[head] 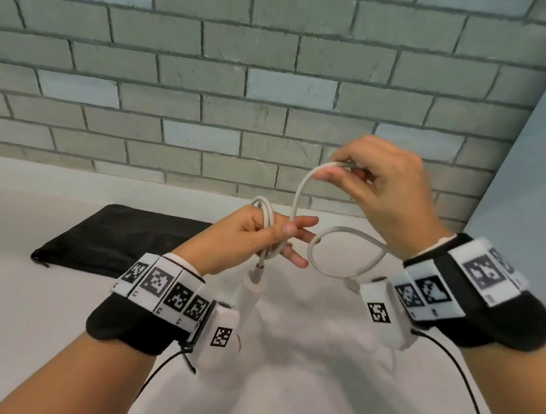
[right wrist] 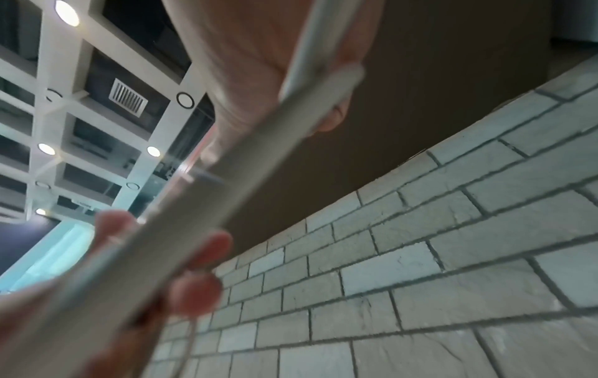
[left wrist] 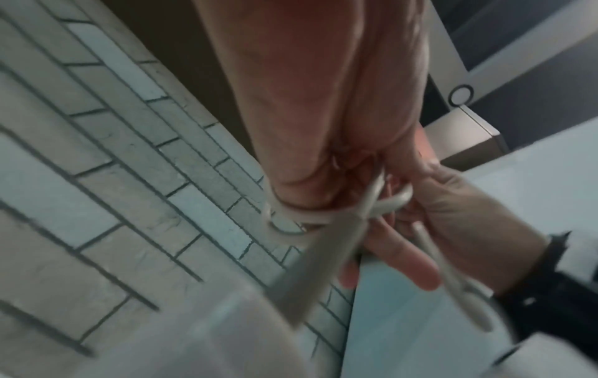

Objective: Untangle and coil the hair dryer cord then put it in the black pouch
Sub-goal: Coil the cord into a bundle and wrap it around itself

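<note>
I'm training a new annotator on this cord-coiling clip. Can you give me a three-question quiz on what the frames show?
1. True or false: the black pouch lies flat on the white table, near the left hand.
2. Which hand holds the gathered loops of the cord?
A. left
B. right
C. neither
3. Fill in: the right hand pinches the cord and holds it ____ than the left hand.

Key: 1 true. 2 A. 3 higher.
</note>
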`<state>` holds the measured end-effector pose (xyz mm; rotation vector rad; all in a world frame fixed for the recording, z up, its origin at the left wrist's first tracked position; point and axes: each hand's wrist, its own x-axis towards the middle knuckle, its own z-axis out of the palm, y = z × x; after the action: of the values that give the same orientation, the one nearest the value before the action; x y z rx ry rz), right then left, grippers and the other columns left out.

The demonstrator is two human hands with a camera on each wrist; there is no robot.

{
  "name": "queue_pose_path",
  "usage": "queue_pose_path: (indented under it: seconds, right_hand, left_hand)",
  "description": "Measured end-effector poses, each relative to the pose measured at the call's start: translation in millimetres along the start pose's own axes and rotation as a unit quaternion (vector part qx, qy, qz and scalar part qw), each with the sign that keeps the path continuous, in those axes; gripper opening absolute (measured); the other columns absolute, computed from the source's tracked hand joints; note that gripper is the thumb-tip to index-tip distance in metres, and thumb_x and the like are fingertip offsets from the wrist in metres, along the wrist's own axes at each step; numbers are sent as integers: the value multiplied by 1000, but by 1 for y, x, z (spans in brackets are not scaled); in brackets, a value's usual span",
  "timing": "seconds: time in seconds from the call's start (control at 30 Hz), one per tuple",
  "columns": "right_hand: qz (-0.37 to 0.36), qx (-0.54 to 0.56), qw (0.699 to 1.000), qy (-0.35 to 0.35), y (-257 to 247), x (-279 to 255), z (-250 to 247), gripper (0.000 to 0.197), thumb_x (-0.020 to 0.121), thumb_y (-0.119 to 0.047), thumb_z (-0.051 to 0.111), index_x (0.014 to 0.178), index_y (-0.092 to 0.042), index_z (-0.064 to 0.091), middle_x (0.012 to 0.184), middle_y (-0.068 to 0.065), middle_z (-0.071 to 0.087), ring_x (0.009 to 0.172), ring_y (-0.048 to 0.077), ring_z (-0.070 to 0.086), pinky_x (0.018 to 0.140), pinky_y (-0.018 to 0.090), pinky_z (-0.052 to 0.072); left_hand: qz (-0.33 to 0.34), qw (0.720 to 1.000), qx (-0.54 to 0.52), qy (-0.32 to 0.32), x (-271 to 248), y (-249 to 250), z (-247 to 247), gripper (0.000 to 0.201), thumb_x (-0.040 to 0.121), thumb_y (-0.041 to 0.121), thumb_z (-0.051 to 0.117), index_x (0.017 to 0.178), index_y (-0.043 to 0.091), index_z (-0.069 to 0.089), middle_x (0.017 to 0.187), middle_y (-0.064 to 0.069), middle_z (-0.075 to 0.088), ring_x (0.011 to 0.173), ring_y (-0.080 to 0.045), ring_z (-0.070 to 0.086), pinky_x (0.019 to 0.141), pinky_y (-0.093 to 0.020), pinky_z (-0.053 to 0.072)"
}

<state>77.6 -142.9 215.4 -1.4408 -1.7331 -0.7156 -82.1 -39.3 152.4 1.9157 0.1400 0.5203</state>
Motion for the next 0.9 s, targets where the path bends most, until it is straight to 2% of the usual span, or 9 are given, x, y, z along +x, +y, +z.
queue_pose_path:
  seconds: [0.13, 0.23, 0.3, 0.4, 0.5, 0.63, 0.7, 0.77, 0.9]
  right_hand:
    - [20, -22, 999, -18, 8, 2, 21, 40, 82, -53, 47, 76, -14, 57, 67, -8, 44, 58, 13, 42, 51, 29, 36]
    - [18, 7, 999, -34, 6, -2, 36, 39, 83, -52, 45, 79, -15, 57, 65, -14, 39, 59, 11, 41, 50, 26, 33]
    - [13, 26, 998, -51, 6, -2, 38, 38, 82, -52, 46, 82, -16, 58, 62, -19, 34, 57, 7, 37, 50, 22, 29]
    - [20, 44, 994, -101, 21, -6, 35, 34, 78, -45, 59, 94, -15, 58, 65, -21, 33, 58, -1, 36, 52, 19, 26]
    - [86, 68, 981, -159, 40, -24, 37, 23, 78, -20, 68, 98, -18, 55, 65, -12, 37, 57, 2, 38, 55, 18, 29]
    - [250, 158, 910, -291, 50, -67, 45, 4, 89, -25, 54, 92, -25, 56, 69, -8, 53, 60, 8, 52, 59, 21, 44]
    - [299, 232, 850, -366, 52, -88, 49, 17, 93, -27, 46, 87, -25, 62, 62, -7, 57, 49, 8, 52, 51, 20, 46]
    - [316, 283, 808, -408, 53, -105, 52, 24, 94, -27, 43, 87, -26, 66, 52, -7, 55, 45, 8, 46, 46, 19, 41]
    - [270, 275, 785, -486, 48, -124, 62, 12, 87, -28, 58, 85, -31, 69, 62, -8, 54, 57, 2, 47, 58, 14, 40]
  left_hand:
    - [-16, 996, -80, -36, -3, 0, 4, 28, 92, 25, 43, 98, 12, 67, 84, 3, 76, 92, -16, 69, 86, -24, 51]
    - [-40, 993, -91, -63, -4, 1, 10, 30, 90, 27, 39, 108, 25, 63, 75, 3, 71, 59, -15, 63, 65, -22, 52]
    - [-47, 992, -107, -45, -1, -2, 12, 31, 87, 26, 41, 106, 27, 65, 83, 7, 65, 57, -11, 59, 54, -22, 52]
    - [-48, 987, -156, 2, 1, -5, 6, 31, 86, 23, 42, 101, 25, 69, 69, 6, 54, 43, -8, 42, 38, -17, 34]
    - [-30, 970, -230, 71, 4, -10, -6, 34, 94, 19, 34, 90, 14, 68, 53, 5, 43, 35, -4, 31, 32, -14, 21]
    - [4, 922, -351, 162, 5, -18, -20, 36, 95, 21, 29, 89, 15, 65, 51, 6, 46, 34, -2, 31, 28, -11, 22]
    - [9, 910, -370, 188, 6, -19, -27, 33, 95, 24, 30, 96, 17, 62, 51, 8, 48, 33, -2, 32, 28, -11, 22]
    - [12, 899, -386, 205, 6, -21, -32, 32, 94, 29, 31, 102, 18, 60, 51, 9, 51, 32, -2, 33, 28, -10, 22]
    - [19, 901, -377, 214, 6, -26, -33, 34, 95, 32, 29, 105, 19, 59, 55, 9, 56, 29, -2, 32, 28, -10, 22]
